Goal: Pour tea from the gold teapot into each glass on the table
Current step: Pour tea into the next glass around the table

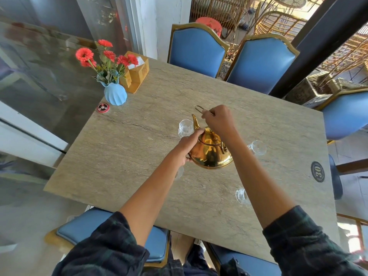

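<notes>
The gold teapot (211,152) is near the middle of the stone table (139,148), its spout pointing away toward a clear glass (185,127). My right hand (219,120) grips the teapot's thin wire handle above the lid. My left hand (189,146) presses against the pot's left side and lid. Another glass (257,147) stands to the right of the pot. A third glass (241,195) is nearer me on the right. One more glass (179,173) shows partly under my left wrist.
A blue vase of red flowers (115,95), a wooden napkin box (137,73) and a round red call button (103,107) sit at the table's far left. Blue chairs (196,49) surround the table. A round number badge (317,171) lies near the right edge.
</notes>
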Action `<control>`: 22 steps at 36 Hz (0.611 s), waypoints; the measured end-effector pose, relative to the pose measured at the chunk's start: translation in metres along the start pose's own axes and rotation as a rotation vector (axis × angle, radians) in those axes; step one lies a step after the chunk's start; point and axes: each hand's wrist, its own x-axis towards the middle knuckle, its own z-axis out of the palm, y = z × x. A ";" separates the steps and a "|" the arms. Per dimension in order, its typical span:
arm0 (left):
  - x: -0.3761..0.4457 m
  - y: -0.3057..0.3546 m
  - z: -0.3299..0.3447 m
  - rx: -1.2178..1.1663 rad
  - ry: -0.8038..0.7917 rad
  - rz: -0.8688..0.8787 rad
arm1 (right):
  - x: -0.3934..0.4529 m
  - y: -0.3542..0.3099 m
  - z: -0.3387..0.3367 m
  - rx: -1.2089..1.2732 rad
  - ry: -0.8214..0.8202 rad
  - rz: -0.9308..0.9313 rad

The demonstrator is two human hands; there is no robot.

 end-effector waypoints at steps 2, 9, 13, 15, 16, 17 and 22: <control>-0.003 0.000 -0.002 0.003 0.011 0.019 | -0.006 0.000 -0.002 0.006 -0.005 -0.014; -0.020 -0.017 -0.004 -0.025 0.032 0.032 | -0.036 0.000 -0.010 0.000 -0.023 -0.078; -0.031 -0.037 -0.006 -0.054 0.030 0.019 | -0.065 0.003 -0.011 -0.018 -0.038 -0.116; -0.035 -0.049 -0.005 -0.062 0.029 0.008 | -0.079 0.005 -0.010 -0.027 -0.053 -0.139; -0.038 -0.055 -0.005 -0.069 0.028 0.004 | -0.085 0.007 -0.010 -0.025 -0.064 -0.146; -0.040 -0.061 -0.003 -0.074 0.027 -0.003 | -0.091 0.009 -0.010 -0.021 -0.075 -0.148; -0.050 -0.094 0.003 -0.084 0.006 -0.055 | -0.116 0.023 -0.006 -0.052 -0.124 -0.118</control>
